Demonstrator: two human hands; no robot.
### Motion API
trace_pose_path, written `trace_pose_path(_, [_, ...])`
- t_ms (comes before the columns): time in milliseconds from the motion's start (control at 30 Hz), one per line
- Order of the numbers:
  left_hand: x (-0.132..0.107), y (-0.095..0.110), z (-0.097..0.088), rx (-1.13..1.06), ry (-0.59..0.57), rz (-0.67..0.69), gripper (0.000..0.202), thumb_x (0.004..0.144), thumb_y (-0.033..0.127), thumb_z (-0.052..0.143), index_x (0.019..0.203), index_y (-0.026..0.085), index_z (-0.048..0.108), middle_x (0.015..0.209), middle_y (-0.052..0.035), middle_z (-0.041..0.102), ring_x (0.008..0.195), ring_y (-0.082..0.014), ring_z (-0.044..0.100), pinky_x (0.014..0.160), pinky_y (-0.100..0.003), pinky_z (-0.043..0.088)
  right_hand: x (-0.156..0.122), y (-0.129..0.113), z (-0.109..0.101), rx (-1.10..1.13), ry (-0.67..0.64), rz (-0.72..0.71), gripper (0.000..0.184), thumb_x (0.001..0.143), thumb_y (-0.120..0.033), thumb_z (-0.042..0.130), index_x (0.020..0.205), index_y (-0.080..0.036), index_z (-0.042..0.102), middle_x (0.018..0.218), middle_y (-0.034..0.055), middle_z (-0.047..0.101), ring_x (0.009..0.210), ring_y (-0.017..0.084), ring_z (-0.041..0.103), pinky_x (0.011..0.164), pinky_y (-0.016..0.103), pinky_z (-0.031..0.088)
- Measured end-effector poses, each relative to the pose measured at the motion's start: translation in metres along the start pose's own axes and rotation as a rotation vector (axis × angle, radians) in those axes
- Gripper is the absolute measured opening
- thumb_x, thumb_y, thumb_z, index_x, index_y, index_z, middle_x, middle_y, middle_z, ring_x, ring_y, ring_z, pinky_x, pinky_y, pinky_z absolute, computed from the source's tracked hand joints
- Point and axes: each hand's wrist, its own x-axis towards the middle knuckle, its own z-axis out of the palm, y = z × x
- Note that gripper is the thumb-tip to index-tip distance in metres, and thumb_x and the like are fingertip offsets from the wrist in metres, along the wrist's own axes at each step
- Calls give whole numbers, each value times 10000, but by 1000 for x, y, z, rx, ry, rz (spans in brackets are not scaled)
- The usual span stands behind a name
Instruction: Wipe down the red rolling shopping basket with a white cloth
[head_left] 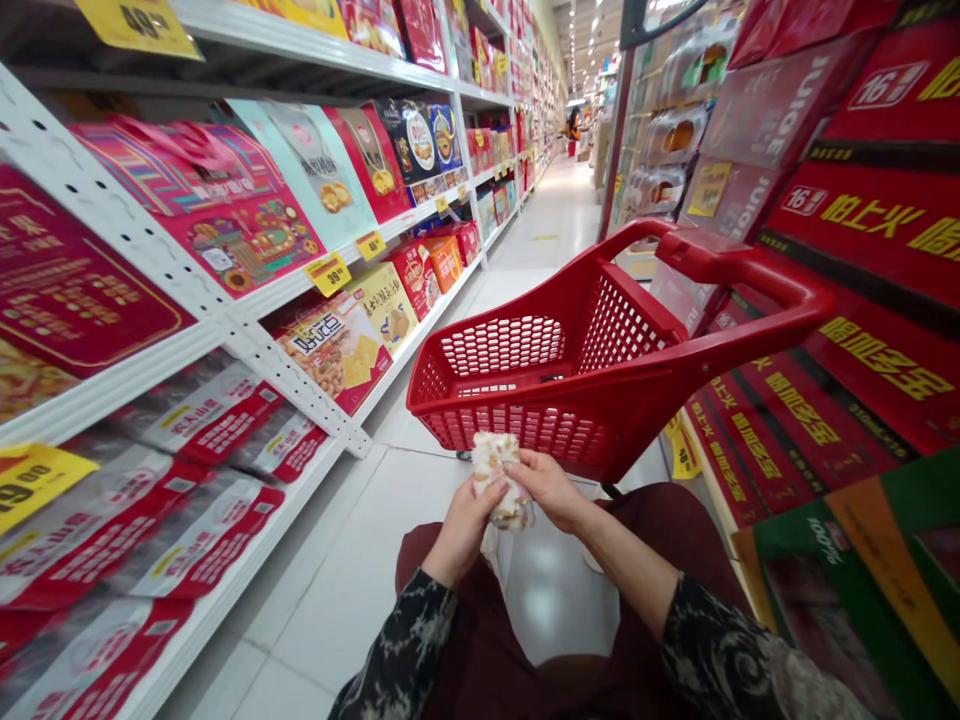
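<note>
The left hand (461,535) and right hand (551,490) clamped together on a wrapped snack (499,480), steadying it before the red shopping cart (750,265)

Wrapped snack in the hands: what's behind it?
The red shopping cart's mesh basket stands behind the wrapped snack. The snack, left hand and right hand cover its lower edge there, so that part can't be seen.

Bright ceiling lights (581,55) glare on the white floor tiles (544,600); wide-angle distortion bends the shelves (150,235) near the edge.
</note>
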Motion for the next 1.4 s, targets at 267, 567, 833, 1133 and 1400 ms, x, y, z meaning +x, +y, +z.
trace_pose_path(267, [8, -11, -5, -113, 144, -68, 432, 637, 365, 714, 993, 136, 629, 960, -84, 690, 911, -201, 635, 826, -312, 484, -19, 0, -10, -979, 267, -657, 339, 730, -267, 554, 1053, -170, 580, 1189, 135, 561, 1125, 256, 497, 955, 442, 382])
trace_pose_path(567, [8, -11, -23, -153, 36, -277, 321, 735, 402, 566, 976, 198, 618, 928, -45, 679, 957, -201, 606, 812, -339, 478, -6, 36, 8, -1328, -169, -672, 550, 786, -209, 553, 1318, -172, 419, 1340, 135, 460, 1277, 249, 355, 1035, 482, 304])
trace_pose_path(833, [35, 17, -69, 231, 442, 99, 367, 800, 428, 445, 1085, 224, 551, 1165, -62, 590, 1114, -235, 513, 936, -436, 397, 65, -5, 38, -1415, -158, -1153, 334, 897, -182, 434, 1214, -227, 529, 1344, 74, 471, 1330, 219, 275, 1078, 479, 252])
trace_pose_path(1133, [33, -9, -118, 1037, 628, 332, 613, 727, 265, 546, 1298, 132, 366, 1413, -156, 337, 1348, -276, 233, 1104, -440, 205, 130, 41, 41, -1606, -402, -1221, 250, 905, -162, 421, 1098, -122, 575, 1275, 139, 527, 1256, 199, 405, 1061, 450, 311])
trace_pose_path(1400, [33, -10, -108, 1156, 573, 364, 645, 727, 253, 539, 1324, 123, 333, 1448, -191, 264, 1354, -307, 204, 1084, -499, 201, 100, 46, 20, -1613, -396, -1165, 239, 893, -177, 459, 1098, -145, 578, 1263, 121, 543, 1257, 212, 405, 1031, 460, 350])
